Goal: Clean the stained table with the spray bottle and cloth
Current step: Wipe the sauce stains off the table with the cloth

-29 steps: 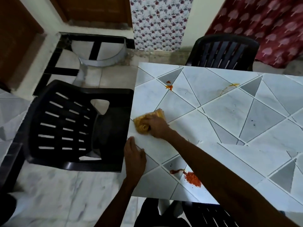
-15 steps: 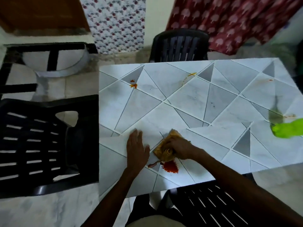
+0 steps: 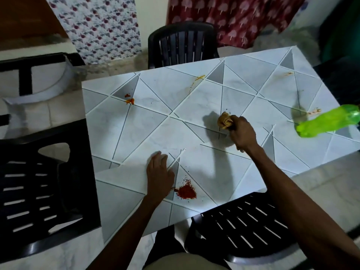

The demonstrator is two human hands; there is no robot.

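Observation:
My right hand [image 3: 241, 133] is closed around a bunched yellow-brown cloth [image 3: 225, 121], held just above the middle of the white triangle-patterned table [image 3: 148, 129]. Flat on the table near its front edge lies my left hand [image 3: 158, 175], fingers spread, holding nothing. A red powdery stain [image 3: 186, 191] sits right beside the left hand. An orange stain [image 3: 130, 100] marks the far left, a yellow smear [image 3: 199, 77] the far middle, and small brownish marks [image 3: 313, 112] the right. A green spray bottle [image 3: 329, 123] lies on the table at the right edge.
Black plastic chairs stand at the left [image 3: 44, 184], at the far side [image 3: 183, 45] and at the near side [image 3: 243, 227] of the table. A red patterned curtain [image 3: 233, 18] hangs behind. The floor is pale tile.
My right hand has lifted the cloth away from the red stain and carried it up and right toward the table's middle. The left hand stays flat. The camera view shifted right.

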